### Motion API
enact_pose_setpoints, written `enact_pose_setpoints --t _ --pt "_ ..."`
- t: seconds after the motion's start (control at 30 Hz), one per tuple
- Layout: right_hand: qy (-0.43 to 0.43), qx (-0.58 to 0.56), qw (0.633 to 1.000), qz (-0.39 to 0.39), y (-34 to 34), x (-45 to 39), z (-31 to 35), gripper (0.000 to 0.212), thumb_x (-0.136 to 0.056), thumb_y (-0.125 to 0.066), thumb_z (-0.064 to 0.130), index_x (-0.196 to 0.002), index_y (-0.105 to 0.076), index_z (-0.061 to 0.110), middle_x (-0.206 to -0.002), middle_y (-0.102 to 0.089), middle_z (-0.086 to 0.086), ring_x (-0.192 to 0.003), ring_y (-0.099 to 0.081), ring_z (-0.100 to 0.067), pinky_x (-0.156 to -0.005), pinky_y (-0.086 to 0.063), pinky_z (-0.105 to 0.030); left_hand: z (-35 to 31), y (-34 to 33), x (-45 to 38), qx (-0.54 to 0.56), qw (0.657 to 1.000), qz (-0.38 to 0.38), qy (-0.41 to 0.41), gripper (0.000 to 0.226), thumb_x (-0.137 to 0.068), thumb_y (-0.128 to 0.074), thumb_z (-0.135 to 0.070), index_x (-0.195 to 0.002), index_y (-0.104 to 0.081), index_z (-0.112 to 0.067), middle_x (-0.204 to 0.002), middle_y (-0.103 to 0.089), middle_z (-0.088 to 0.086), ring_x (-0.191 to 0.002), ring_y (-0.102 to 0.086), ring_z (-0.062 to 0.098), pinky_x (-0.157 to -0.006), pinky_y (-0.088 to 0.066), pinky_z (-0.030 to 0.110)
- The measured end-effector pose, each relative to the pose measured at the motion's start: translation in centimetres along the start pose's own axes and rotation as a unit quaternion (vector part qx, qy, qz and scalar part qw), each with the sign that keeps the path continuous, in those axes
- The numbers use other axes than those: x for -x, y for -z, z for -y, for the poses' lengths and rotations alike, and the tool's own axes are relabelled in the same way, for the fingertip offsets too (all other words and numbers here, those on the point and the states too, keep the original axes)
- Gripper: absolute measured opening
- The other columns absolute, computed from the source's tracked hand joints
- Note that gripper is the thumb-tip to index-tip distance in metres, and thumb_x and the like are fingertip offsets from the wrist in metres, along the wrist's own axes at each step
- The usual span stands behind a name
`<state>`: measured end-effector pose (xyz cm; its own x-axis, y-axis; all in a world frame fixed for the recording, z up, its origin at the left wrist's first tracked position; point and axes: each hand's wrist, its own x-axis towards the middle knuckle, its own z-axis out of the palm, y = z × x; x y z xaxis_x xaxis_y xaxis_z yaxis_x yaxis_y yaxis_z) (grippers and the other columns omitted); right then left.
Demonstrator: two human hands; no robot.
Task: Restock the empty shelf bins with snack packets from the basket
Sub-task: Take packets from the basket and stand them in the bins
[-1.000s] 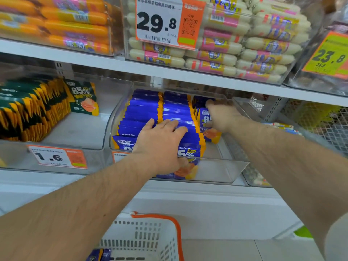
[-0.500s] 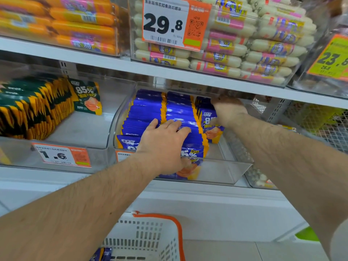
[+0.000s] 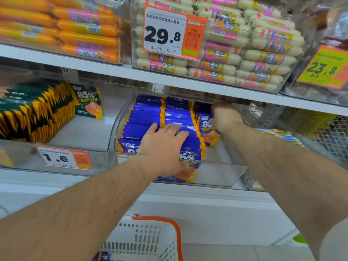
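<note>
The step in hand looks like packing blue snack packets (image 3: pixel 148 117) into the clear shelf bin (image 3: pixel 222 174). The left hand (image 3: pixel 162 146) lies flat, fingers spread, pressing the front packets near the bin's front edge. The right hand (image 3: pixel 225 116) curls round the short row at the bin's right rear. Next, more packets must come from the white basket (image 3: pixel 143 240) below, filling the right side.

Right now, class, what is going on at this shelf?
A person is filling a clear bin with blue packets. The left hand lies flat on the front rows. The right hand grips packets in the short third row at the back. A white basket below holds more blue packets.
</note>
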<state>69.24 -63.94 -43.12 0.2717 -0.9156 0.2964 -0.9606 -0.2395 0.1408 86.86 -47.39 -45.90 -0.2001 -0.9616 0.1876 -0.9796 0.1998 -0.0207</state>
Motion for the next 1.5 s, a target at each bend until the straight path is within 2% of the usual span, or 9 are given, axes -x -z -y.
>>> enact_pose_setpoints --t 0.43,0.63,0.7,0.77,0.87,1.07,1.23,1.37,1.5 --pt "-0.009 -0.067 0.998 -0.02 0.1 1.4 -0.1 0.026 -0.089 -0.07 0.026 -0.107 -0.06 0.009 -0.106 -0.067 -0.014 -0.096 -0.063 -0.034 -0.078 -0.053 -0.037 0.2 0.1 -0.1 0.002 1.0 0.015 -0.004 0.088 -0.083 -0.052 -0.071 -0.152 -0.016 -0.03 -0.162 -0.015 -0.001 -0.149 -0.013 0.018 -0.121 -0.009 0.049" --pt "-0.003 -0.225 0.962 -0.157 3.4 8.3 4.2 0.01 -0.086 -0.064 0.023 -0.084 -0.065 0.014 -0.089 -0.067 -0.005 -0.084 -0.059 -0.027 -0.072 -0.048 -0.035 0.3 2.4 1.4 0.075 0.996 0.001 -0.037 0.095 -0.082 -0.058 -0.064 -0.154 -0.014 -0.023 -0.163 -0.012 0.003 -0.15 -0.009 0.021 -0.122 -0.002 0.047" --pt "0.022 -0.266 0.942 -0.202 4.1 10.8 6.6 0.01 -0.083 -0.065 0.021 -0.077 -0.064 0.013 -0.082 -0.065 -0.002 -0.078 -0.056 -0.022 -0.069 -0.041 -0.033 0.7 3.0 3.4 0.101 0.988 -0.095 -0.068 0.079 -0.081 -0.059 -0.054 -0.147 -0.035 -0.019 -0.152 -0.038 0.006 -0.141 -0.033 0.026 -0.119 -0.018 0.048" --pt "0.06 -0.296 0.92 -0.25 4.7 13.1 9.5 0.01 -0.08 -0.065 0.019 -0.072 -0.062 0.014 -0.075 -0.062 0.0 -0.07 -0.049 -0.014 -0.062 -0.031 -0.027 1.9 3.1 6.3 0.125 0.971 -0.184 -0.092 0.061 -0.074 -0.056 -0.044 -0.129 -0.055 -0.017 -0.122 -0.061 0.005 -0.112 -0.057 0.029 -0.098 -0.045 0.05" --pt "0.13 -0.363 0.881 -0.273 3.6 16.3 14.7 0.01 -0.075 -0.06 0.019 -0.068 -0.061 0.012 -0.067 -0.06 0.0 -0.066 -0.05 -0.015 -0.06 -0.035 -0.027 5.1 1.8 11.9 0.165 0.968 -0.177 -0.072 0.05 -0.073 -0.059 -0.039 -0.12 -0.05 -0.024 -0.105 -0.065 -0.001 -0.092 -0.062 0.024 -0.077 -0.052 0.038" --pt "0.19 -0.445 0.875 -0.008 -4.8 22.0 25.4 0.009 -0.078 -0.068 0.013 -0.071 -0.062 0.013 -0.068 -0.051 0.008 -0.063 -0.043 -0.012 -0.058 -0.036 -0.028 12.1 -2.6 21.0 0.131 0.979 0.148 0.043 0.047 -0.089 -0.06 -0.038 -0.132 -0.042 -0.036 -0.114 -0.053 -0.018 -0.105 -0.055 0.01 -0.085 -0.044 0.027" --pt "0.096 -0.395 0.868 0.286 -13.5 26.0 31.3 0.026 -0.091 -0.054 0.016 -0.067 -0.047 0.013 -0.064 -0.047 -0.004 -0.06 -0.042 -0.021 -0.058 -0.035 -0.035 15.9 -5.0 23.8 0.111 0.947 0.293 0.078 0.045 -0.093 -0.055 -0.043 -0.135 -0.047 -0.031 -0.128 -0.055 -0.013 -0.101 -0.051 0.008 -0.095 -0.046 0.032" --pt "-0.106 -0.4 0.784 0.463 -20.1 30.0 36.0 0.034 -0.094 -0.053 0.009 -0.065 -0.036 0.015 -0.057 -0.029 -0.004 -0.052 -0.028 -0.02 -0.055 -0.031 -0.033 18.0 -6.2 24.1 0.145 0.904 0.385 0.114 0.055 -0.096 -0.05 -0.045 -0.144 -0.039 -0.021 -0.133 -0.056 -0.003 -0.118 -0.054 0.016 -0.1 -0.044 0.032" --pt "-0.275 -0.452 0.64 0.557 -23.3 33.6 41.4 0.027 -0.087 -0.072 0.025 -0.089 -0.049 0.011 -0.075 -0.051 -0.008 -0.062 -0.054 -0.026 -0.054 -0.044 -0.033 19.6 -7.6 24.3 0.158 0.885 0.417 0.136 0.056 -0.098 -0.047 -0.048 -0.146 -0.036 -0.022 -0.142 -0.049 -0.001 -0.122 -0.052 0.019 -0.101 -0.043 0.034"
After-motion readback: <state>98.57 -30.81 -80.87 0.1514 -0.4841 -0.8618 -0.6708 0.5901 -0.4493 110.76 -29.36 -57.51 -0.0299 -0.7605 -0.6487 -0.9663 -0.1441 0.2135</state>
